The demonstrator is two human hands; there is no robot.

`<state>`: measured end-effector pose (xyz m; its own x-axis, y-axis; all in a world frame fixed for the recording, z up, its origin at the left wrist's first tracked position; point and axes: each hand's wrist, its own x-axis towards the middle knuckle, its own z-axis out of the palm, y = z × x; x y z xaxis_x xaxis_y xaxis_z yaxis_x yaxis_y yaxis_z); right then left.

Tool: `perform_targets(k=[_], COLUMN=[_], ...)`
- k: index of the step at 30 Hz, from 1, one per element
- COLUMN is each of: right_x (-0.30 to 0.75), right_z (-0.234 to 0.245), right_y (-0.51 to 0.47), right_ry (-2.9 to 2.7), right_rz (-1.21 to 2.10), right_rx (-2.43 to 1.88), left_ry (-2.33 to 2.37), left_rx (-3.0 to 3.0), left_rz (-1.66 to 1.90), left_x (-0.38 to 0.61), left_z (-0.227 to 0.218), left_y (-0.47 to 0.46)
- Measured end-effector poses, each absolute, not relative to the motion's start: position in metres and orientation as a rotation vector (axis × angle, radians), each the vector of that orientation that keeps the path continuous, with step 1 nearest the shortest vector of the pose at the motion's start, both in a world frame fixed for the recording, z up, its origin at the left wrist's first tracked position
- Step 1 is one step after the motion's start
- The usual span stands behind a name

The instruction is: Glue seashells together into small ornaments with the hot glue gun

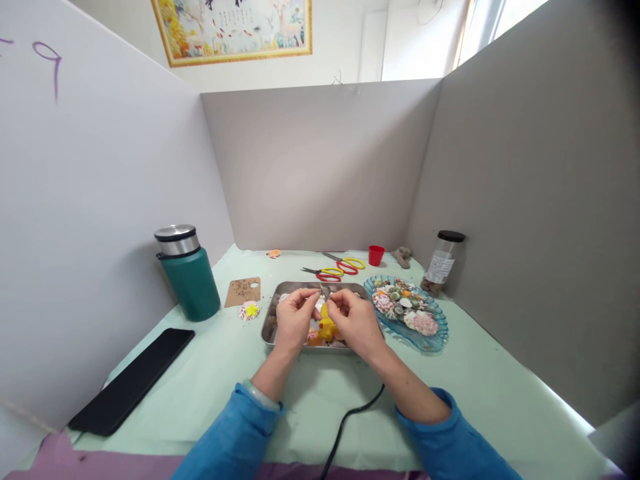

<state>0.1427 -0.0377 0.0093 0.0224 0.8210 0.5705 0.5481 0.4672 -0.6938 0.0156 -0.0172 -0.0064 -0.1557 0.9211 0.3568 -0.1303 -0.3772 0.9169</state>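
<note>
Both hands are raised over a metal tray (266, 327), their fingertips almost meeting. My left hand (295, 317) is closed in a pinch; whatever lies between its fingers is too small to name. In the pinch of my right hand (356, 320) is a small greyish-brown piece (326, 291), its kind unclear. Below the fingers, yellow star-shaped pieces (327, 327) lie in the tray among orange and white bits. My hands hide part of the tray's contents.
Right of the tray stands a blue glass dish (435, 343) of decorated pieces, near a black-lidded jar (443, 263). Scissors (327, 272) and a red cup (376, 255) are behind. Leftward are a green bottle (193, 283), brown card (243, 291), flower piece (249, 310) and black slab (133, 380). A cable (345, 420) lies in front.
</note>
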Motion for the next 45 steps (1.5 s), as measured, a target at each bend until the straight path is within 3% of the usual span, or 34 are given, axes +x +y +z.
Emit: perform_targets(k=[11, 26, 45], right_x=[0.144, 0.143, 0.144], right_z=[-0.002, 0.007, 0.010], right_y=[-0.031, -0.040, -0.041], right_ry=[-1.709, -1.579, -1.493], right_rz=[0.138, 0.303, 0.350], right_rx=[-1.226, -1.062, -0.993], left_ry=[1.005, 0.672, 0.677], left_rx=[1.321, 0.885, 1.011], left_rz=[1.644, 1.474, 1.336], left_x=[0.016, 0.010, 0.014], left_z=[-0.009, 0.003, 0.004], left_y=[-0.015, -0.017, -0.021])
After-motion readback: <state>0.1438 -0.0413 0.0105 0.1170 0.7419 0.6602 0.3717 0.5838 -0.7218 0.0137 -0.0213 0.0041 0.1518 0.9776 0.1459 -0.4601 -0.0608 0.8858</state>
